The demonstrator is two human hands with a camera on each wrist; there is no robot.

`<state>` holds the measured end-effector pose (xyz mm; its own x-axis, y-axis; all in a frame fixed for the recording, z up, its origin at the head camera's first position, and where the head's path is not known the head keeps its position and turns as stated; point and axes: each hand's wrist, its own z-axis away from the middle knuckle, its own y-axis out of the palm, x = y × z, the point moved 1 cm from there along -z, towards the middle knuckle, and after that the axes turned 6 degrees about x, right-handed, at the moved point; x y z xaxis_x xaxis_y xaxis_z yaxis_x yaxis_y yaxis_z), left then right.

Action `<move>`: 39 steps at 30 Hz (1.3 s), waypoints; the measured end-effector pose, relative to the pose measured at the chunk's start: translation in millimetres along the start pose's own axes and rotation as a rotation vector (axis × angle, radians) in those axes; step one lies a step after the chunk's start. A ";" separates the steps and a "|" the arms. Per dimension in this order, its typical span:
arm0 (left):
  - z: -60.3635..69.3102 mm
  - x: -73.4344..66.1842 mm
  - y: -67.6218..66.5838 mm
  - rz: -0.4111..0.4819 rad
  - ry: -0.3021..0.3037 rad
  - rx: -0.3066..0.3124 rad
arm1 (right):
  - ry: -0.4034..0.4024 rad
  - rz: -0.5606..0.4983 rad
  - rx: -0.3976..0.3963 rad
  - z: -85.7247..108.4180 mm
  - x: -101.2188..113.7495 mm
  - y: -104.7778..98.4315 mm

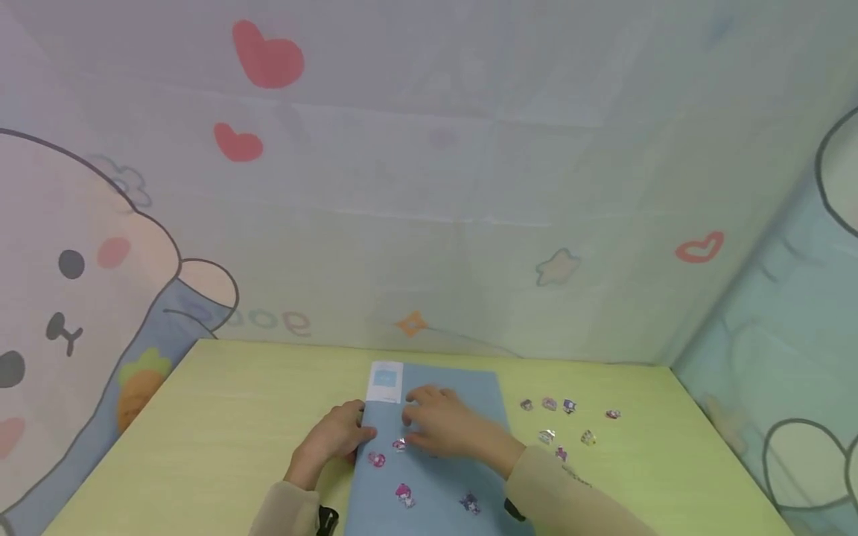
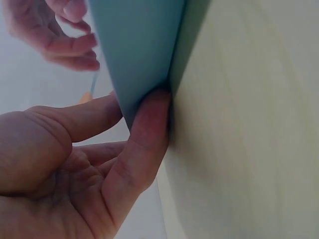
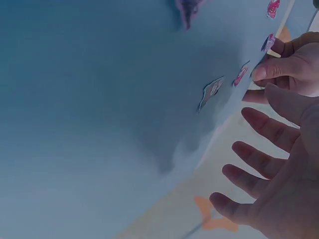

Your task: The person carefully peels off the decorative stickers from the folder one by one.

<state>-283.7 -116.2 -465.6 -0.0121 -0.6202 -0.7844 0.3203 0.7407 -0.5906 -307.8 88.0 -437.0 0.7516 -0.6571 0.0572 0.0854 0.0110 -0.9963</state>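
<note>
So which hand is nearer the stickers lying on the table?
The right. The right hand is over the blue folder, left of those stickers; the left hand grips the folder's left edge, farther away.

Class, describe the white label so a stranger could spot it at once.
On the yellow-green table lies a blue folder, its left edge in the left hand. The white label sits at the folder's far-left corner, rectangular and bigger than any sticker nearby.
</note>
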 end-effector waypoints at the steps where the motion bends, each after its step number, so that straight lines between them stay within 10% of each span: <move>1: 0.0 -0.1 0.3 0.000 0.002 0.003 | 0.001 0.002 0.004 -1.9 1.7 0.9; 39: 1.5 -0.8 -0.5 -0.017 -0.009 -0.005 | -0.028 0.209 0.011 -12.7 20.2 22.0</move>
<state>-282.4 -116.4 -464.3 -0.0087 -0.6350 -0.7725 0.3151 0.7314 -0.6048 -299.0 65.5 -458.6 0.7716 -0.6186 -0.1483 -0.0668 0.1530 -0.9860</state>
